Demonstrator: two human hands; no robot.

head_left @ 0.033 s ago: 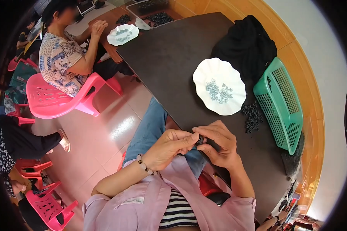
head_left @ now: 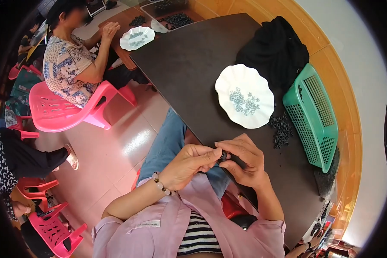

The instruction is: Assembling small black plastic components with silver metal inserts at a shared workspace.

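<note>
My left hand (head_left: pixel 194 161) and my right hand (head_left: pixel 246 162) meet over my lap, at the near edge of the dark table (head_left: pixel 180 77). Between their fingertips is a small round black part (head_left: pixel 223 156), pinched from both sides; its finer detail is partly covered by my fingers. Beyond my hands a white scalloped plate (head_left: pixel 228 109) carries many tiny pale grey-green pieces (head_left: pixel 244 102). Just right of that plate lies a loose pile of small black ring-like parts (head_left: pixel 281 130).
A green perforated basket (head_left: pixel 314 116) stands along the table's right side, below a heap of black cloth (head_left: pixel 273 47). At the far left a person (head_left: pixel 71 64) sits on a pink chair (head_left: pixel 58 107), near another white plate (head_left: pixel 137 38) and a clear tray (head_left: pixel 176 19) of black parts.
</note>
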